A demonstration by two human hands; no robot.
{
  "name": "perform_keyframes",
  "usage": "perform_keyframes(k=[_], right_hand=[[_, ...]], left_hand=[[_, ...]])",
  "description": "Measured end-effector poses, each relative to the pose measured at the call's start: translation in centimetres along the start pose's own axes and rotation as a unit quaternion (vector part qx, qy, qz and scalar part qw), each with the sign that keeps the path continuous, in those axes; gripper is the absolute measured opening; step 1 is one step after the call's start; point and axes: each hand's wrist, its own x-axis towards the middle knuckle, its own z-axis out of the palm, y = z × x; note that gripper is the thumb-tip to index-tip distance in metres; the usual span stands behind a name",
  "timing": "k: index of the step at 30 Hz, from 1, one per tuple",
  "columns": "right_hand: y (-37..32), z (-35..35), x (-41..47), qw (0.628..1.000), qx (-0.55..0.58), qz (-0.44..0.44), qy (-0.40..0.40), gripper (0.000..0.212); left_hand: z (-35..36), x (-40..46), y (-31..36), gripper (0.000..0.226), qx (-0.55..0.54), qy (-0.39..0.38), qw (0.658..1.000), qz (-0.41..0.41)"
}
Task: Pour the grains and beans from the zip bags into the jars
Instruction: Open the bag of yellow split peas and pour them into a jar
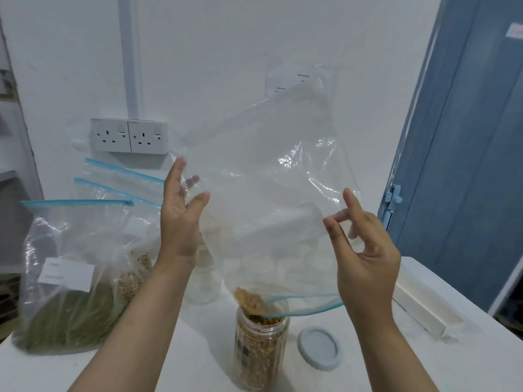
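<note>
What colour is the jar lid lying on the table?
Pale grey-blue lid, right of the jar; head view.

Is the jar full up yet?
Nearly full. Tan beans fill the jar almost to its rim, and a last clump slides out of the upturned bag. Its lid lies beside it.

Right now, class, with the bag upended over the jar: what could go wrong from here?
1. The bag mouth is wider than the jar mouth, so beans may spill onto the table.
2. The jar looks nearly full and may overflow.
3. Neither the left hand nor the right hand steadies the jar; a nudge could tip it.
</note>
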Motion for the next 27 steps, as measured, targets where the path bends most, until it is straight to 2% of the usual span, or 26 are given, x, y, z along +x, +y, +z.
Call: perform_keyframes(k=[10, 17, 27], right_hand=[[0.0, -0.1, -0.2, 1.000, -0.006, 0.003, -0.007, 0.048], [0.0, -0.4, -0.3, 1.000, -0.003, 0.011, -0.001, 0.047], [0.0, -0.1, -0.3, 1.000, -0.011, 0.005, 0.001, 0.047]], left_hand=[[-0.3, 0.7, -0.4, 0.055, -0.064, 0.005, 0.998, -0.016], [0.6, 0.3, 0.6, 0.076, -0.078, 0.004, 0.996, -0.033], [0.5, 0.0, 0.8, 0.060, -0.090, 0.003, 0.996, -0.028]])
